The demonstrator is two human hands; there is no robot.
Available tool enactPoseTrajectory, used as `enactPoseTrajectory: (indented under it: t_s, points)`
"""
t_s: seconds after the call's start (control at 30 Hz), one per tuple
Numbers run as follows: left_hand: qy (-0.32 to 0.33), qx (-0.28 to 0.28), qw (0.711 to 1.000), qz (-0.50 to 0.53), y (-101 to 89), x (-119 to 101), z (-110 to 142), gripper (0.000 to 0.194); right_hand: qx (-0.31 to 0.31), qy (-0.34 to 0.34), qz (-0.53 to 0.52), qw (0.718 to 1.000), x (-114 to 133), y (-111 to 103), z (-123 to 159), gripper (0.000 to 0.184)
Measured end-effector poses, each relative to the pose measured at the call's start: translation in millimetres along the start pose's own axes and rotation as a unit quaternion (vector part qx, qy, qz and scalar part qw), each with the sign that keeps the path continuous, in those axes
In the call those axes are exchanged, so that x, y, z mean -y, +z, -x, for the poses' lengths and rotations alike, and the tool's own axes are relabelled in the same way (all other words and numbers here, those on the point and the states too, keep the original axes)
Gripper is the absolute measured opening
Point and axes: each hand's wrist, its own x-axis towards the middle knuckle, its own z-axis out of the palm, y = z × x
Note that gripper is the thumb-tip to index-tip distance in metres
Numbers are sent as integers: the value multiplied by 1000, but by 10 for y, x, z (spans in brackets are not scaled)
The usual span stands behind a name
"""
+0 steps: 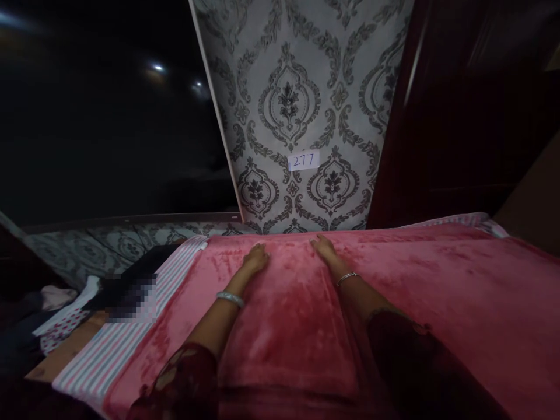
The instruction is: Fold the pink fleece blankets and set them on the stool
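A pink plush blanket [437,286] lies spread in front of me, with a deeper-red smoothed section between my forearms. My left hand [257,258] rests on it near the far edge, slightly bent and a little blurred, with nothing visible in its fingers. To its right, my right hand [324,248] reaches almost to that edge, fingers stretched over the plush. Both palms face down and are hidden. Along the left side, a striped cloth [131,338] in white, grey and pink shows as a border beside the plush.
Behind the blanket stands a patterned wall with a paper label [303,160] reading 277. A large dark television [109,116] fills the left, and a dark red glossy panel [459,116] the right. Dotted cloth [63,329] and cardboard [65,356] lie at lower left.
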Motion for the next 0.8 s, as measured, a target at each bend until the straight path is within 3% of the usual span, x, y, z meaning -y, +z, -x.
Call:
enactPoseTrajectory:
  t_s: [0.1, 0.3, 0.53, 0.7, 0.8]
  points:
    - [-27, 1, 1000, -14, 193, -21, -161, 51, 4, 21, 29, 999, -12, 30, 74, 39]
    - [-22, -42, 996, -74, 681, 33, -94, 60, -13, 41, 80, 996, -170, 78, 191, 34]
    - [-19, -38, 995, -85, 680, 52, -129, 62, -11, 42, 86, 995, -201, 54, 96, 35]
    - [-19, -40, 996, -74, 691, 45, -137, 64, 17, 20, 80, 996, -240, -62, 176, 58]
    - [-12, -44, 997, -65, 707, 44, -134, 64, 25, 3, 77, 997, -264, -120, 275, 60]
